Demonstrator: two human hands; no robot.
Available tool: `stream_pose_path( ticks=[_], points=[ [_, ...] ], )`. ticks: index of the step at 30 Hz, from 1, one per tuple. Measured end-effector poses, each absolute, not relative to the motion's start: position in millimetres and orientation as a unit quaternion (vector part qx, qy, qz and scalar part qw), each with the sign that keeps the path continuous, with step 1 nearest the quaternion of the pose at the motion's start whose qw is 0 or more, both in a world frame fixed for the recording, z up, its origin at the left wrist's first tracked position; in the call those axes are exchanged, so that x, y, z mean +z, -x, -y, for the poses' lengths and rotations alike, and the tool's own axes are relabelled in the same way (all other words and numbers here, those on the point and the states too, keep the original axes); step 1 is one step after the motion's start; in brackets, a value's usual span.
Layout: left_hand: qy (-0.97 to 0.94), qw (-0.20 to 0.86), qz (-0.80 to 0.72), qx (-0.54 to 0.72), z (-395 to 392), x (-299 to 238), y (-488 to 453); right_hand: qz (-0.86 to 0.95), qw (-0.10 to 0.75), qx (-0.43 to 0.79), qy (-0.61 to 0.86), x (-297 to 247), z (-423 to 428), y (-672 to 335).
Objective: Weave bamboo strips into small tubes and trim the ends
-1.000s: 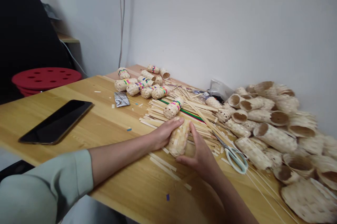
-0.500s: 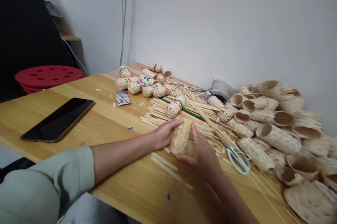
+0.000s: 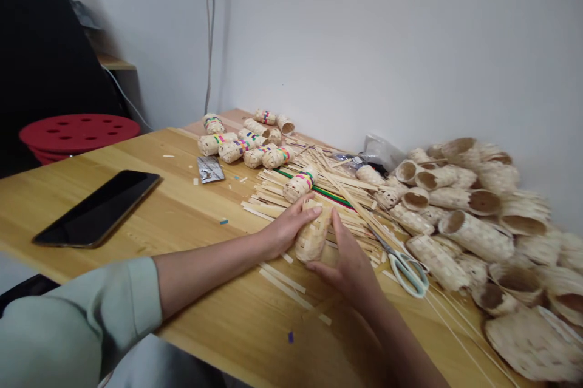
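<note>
A small plain woven bamboo tube [image 3: 312,237] lies on the wooden table [image 3: 182,218] between both my hands. My left hand [image 3: 286,227] cups its left side with the thumb over its top end. On the right, my right hand [image 3: 348,260] presses against it with the fingers curled round. The tube looks squeezed and slightly flattened. Just beyond it lies a pile of flat bamboo strips [image 3: 319,194] with a colour-banded woven tube [image 3: 299,183] on top.
Scissors [image 3: 403,263] lie right of my right hand. A heap of larger woven tubes [image 3: 469,218] fills the right side. More banded tubes [image 3: 246,145] sit at the back. A black phone [image 3: 98,207] and a foil packet [image 3: 210,169] lie left; a red stool [image 3: 79,133] stands beyond the table.
Both hands have pressed the tube closer together, so it looks narrower and more squashed. My left thumb has moved up over its top end. The camera shifted slightly.
</note>
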State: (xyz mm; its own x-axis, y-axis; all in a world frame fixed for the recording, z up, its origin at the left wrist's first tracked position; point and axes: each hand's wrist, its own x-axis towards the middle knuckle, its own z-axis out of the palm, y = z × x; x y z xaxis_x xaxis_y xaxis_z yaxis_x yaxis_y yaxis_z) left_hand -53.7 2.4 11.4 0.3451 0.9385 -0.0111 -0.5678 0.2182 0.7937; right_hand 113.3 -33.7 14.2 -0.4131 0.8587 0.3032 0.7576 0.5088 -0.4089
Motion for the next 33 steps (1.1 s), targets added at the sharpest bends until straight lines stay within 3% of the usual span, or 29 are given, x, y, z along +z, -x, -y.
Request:
stream_pose_path(
  ticks=[6,11,14,21,33],
  points=[
    [-0.409,0.728,-0.226,0.501,4.0,14.0,52.4,0.759,0.301,0.210,0.537,17.1,35.8,-110.0],
    [-0.448,0.708,-0.235,0.493,1.6,15.6,55.5,0.625,0.442,0.451,0.459,15.9,28.4,-111.1],
    [-0.496,0.651,-0.261,0.513,-2.1,16.3,58.5,0.556,0.481,0.532,0.421,17.7,26.1,-112.8],
    [-0.627,0.463,-0.312,0.543,-2.1,17.0,62.2,0.536,0.488,0.550,0.415,19.1,29.7,-110.6],
    [-0.630,0.455,-0.325,0.539,-0.8,13.9,61.9,0.536,0.485,0.555,0.412,19.8,29.9,-111.8]
  ],
)
